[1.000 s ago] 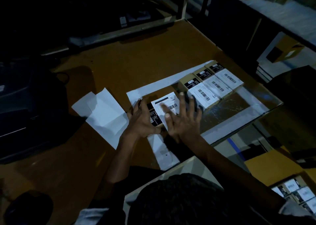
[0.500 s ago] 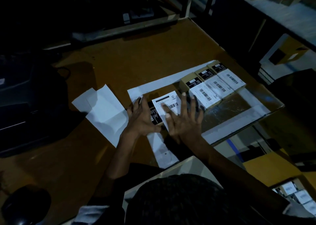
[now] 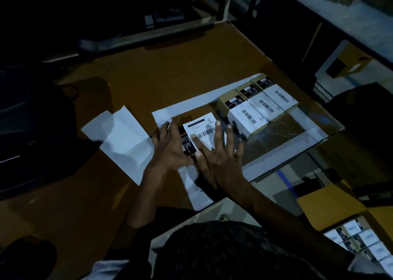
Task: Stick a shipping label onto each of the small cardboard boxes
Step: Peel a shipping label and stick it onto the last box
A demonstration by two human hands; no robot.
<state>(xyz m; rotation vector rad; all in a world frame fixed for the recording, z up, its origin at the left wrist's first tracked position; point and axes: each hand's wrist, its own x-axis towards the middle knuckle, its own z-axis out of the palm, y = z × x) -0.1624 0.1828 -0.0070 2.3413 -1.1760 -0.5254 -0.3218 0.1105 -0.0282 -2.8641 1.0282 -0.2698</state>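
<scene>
A small cardboard box point(image 3: 188, 145) lies on the brown table point(image 3: 148, 77) in front of me, with a white shipping label point(image 3: 200, 127) across its top. My left hand point(image 3: 170, 150) rests against the box's left side, fingers straight. My right hand point(image 3: 219, 154) lies flat with spread fingers on the label's right part. Three labelled boxes point(image 3: 258, 106) stand in a row just to the right, touching one another.
White backing sheets point(image 3: 125, 139) lie left of the box. A glass panel with a white border point(image 3: 280, 147) forms the table's right part. An open carton of labelled boxes point(image 3: 361, 241) sits low at the right. A dark machine point(image 3: 25, 130) stands at the left.
My right hand has slid slightly toward me over the label. The left hand stays against the box.
</scene>
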